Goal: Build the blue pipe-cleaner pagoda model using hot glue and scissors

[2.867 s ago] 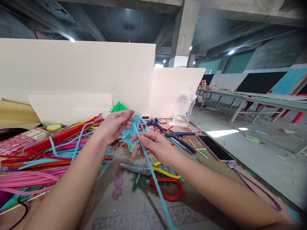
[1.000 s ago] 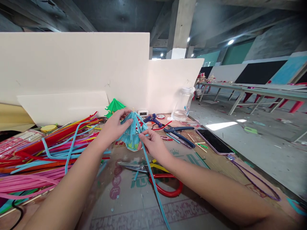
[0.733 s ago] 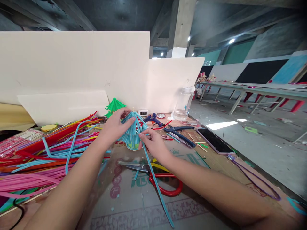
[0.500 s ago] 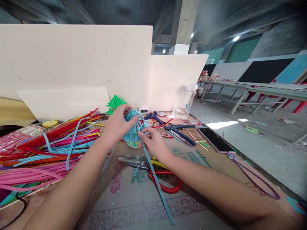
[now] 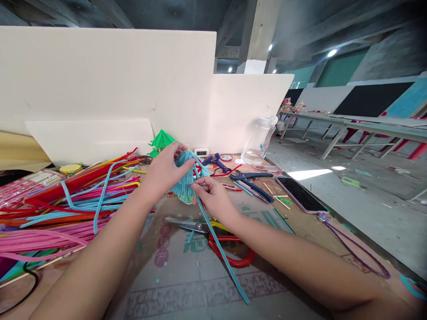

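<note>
My left hand (image 5: 170, 166) grips the top of a small light-blue umbrella shape (image 5: 185, 183) built from pipe cleaners, thumb across its near side. Close beside it, my right hand (image 5: 211, 195) pinches a long light-blue pipe cleaner (image 5: 224, 255) against the umbrella's right edge. The loose end of that pipe cleaner hangs toward me over the board. Below the hands lie red-handled scissors (image 5: 236, 262), blades pointing left. Behind my left hand stands a green pipe-cleaner umbrella (image 5: 162, 140), partly hidden by my fingers.
Bundles of coloured pipe cleaners (image 5: 76, 209) cover the left side. On the right are a blue glue gun (image 5: 216, 162), dark-handled pliers (image 5: 251, 180), a phone (image 5: 300, 194) and a clear jug (image 5: 258, 142). A white panel (image 5: 110, 75) rises behind.
The hanging end of the pipe cleaner has swung slightly right and up. Both hands keep nearly the same hold, and the view has shifted a little.
</note>
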The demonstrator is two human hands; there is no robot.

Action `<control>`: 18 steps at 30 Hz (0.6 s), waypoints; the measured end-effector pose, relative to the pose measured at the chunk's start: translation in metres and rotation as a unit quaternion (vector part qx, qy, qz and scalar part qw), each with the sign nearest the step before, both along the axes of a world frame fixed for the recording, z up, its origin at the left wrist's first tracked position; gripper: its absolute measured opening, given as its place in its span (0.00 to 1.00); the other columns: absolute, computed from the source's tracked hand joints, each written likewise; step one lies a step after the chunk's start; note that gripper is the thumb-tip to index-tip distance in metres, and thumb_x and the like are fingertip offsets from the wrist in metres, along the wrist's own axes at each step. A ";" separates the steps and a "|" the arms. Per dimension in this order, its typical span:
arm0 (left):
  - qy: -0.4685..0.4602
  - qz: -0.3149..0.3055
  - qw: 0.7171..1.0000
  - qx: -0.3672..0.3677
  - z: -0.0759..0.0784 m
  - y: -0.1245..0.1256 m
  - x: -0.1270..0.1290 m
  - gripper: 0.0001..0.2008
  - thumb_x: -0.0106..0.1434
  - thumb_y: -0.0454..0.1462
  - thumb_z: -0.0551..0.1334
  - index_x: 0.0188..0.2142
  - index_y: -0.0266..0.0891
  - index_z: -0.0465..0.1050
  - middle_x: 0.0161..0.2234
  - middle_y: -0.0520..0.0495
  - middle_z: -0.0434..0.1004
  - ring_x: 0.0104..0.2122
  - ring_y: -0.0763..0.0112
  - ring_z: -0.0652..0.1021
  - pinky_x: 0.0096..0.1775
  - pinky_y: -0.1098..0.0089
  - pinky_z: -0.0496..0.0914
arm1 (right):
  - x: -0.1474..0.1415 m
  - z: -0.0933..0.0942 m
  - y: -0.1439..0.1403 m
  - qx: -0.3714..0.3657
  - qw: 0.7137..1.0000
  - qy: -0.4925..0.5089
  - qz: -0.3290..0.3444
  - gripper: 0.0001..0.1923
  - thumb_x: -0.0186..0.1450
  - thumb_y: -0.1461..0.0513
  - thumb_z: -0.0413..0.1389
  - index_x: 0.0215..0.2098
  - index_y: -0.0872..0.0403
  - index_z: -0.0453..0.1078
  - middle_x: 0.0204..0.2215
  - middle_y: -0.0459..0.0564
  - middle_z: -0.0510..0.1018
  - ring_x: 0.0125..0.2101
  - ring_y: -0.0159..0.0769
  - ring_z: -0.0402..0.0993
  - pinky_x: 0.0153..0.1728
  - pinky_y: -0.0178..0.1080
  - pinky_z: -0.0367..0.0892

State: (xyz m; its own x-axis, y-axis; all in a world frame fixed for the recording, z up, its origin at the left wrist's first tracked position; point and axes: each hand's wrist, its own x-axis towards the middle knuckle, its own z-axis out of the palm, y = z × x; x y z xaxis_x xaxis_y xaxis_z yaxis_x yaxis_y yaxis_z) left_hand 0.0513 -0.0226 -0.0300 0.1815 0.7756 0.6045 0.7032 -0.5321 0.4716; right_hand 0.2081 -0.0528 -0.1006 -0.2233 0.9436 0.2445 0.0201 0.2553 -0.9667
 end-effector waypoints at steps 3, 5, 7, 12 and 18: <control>0.004 -0.001 1.000 0.004 0.002 -0.001 0.000 0.15 0.61 0.45 0.60 0.44 0.42 0.67 0.40 0.48 0.74 0.40 0.63 0.75 0.43 0.62 0.69 | 0.000 0.000 0.000 0.010 1.000 -0.010 -0.004 0.10 0.64 0.54 0.55 0.35 0.52 0.65 0.17 0.40 0.73 0.14 0.27 0.56 0.16 0.32 0.51; 0.009 -0.005 1.000 0.000 0.003 -0.001 -0.001 0.15 0.61 0.45 0.60 0.45 0.42 0.67 0.41 0.47 0.74 0.42 0.62 0.75 0.43 0.61 0.69 | 0.000 -0.001 0.000 0.015 1.000 -0.016 -0.005 0.10 0.64 0.53 0.55 0.35 0.52 0.66 0.17 0.41 0.73 0.14 0.27 0.56 0.17 0.32 0.52; 0.014 -0.009 1.000 -0.010 0.004 -0.001 -0.003 0.16 0.61 0.46 0.60 0.46 0.42 0.67 0.42 0.46 0.75 0.43 0.61 0.75 0.44 0.61 0.69 | 0.000 -0.001 0.000 0.019 1.000 -0.022 -0.007 0.10 0.64 0.53 0.55 0.35 0.52 0.66 0.17 0.41 0.73 0.14 0.27 0.57 0.17 0.32 0.52; 0.014 -0.016 1.000 -0.018 0.005 0.000 -0.007 0.19 0.61 0.51 0.60 0.45 0.42 0.68 0.42 0.46 0.75 0.43 0.61 0.76 0.45 0.61 0.70 | 0.001 0.000 0.002 0.027 0.999 -0.031 -0.014 0.10 0.64 0.54 0.55 0.34 0.52 0.66 0.17 0.41 0.73 0.15 0.28 0.58 0.18 0.32 0.54; 0.013 -0.003 1.000 -0.011 0.003 0.001 -0.004 0.18 0.61 0.49 0.61 0.45 0.42 0.68 0.42 0.47 0.76 0.42 0.61 0.76 0.44 0.61 0.70 | 0.002 -0.002 0.005 0.033 0.999 -0.038 -0.014 0.09 0.65 0.54 0.54 0.34 0.51 0.66 0.18 0.41 0.74 0.15 0.29 0.60 0.19 0.33 0.55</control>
